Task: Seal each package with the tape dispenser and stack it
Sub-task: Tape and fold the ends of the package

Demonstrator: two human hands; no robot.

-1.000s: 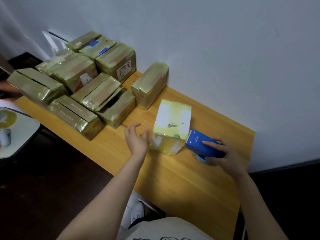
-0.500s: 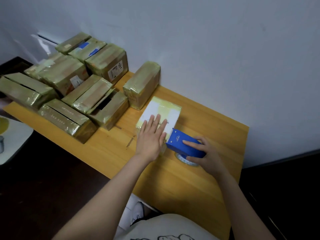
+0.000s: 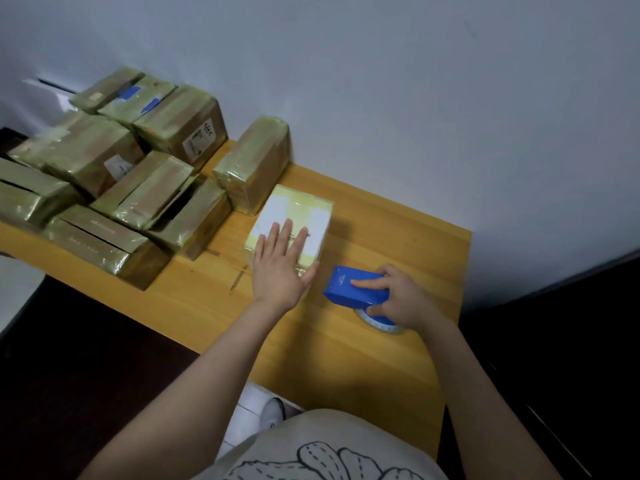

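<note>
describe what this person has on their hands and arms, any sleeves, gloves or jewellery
No gloves: the left hand and right hand are bare, with no rings that show. The left arm and right arm are bare too, no sleeve, watch or bracelet in view. At the bottom edge is a pale beige shirt with a dark line-drawn print.

a wooden table [image 3: 207, 306] is seen. on its left part many brown boxes [image 3: 138, 188] wrapped in tape are gathered, some laid on others. one wrapped box [image 3: 252, 164] is stood near the wall. a white and yellow package [image 3: 298, 216] is laid flat near the middle, and a blue tape dispenser [image 3: 341, 289] is set just right of it.
</note>
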